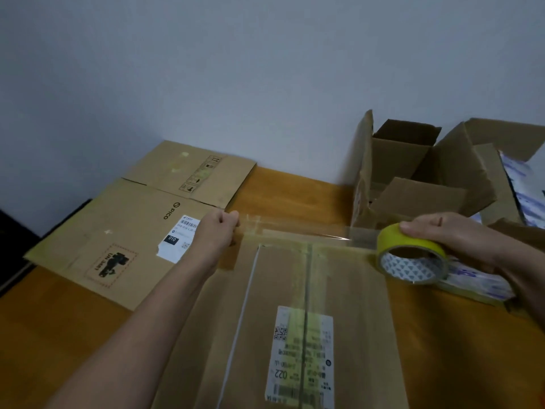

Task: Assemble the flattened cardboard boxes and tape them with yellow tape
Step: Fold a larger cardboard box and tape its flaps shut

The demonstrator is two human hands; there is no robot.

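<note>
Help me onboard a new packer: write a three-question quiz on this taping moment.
1. True or false: the left hand holds the yellow tape roll.
2. What does the left hand pinch? A) the tape's free end; B) a box flap; C) a shipping label.
3. Fill in: the flattened boxes lie to the ____ of the closed box being taped.

Key:
1. False. The roll is in the grip of the right hand.
2. A.
3. Left.
</note>
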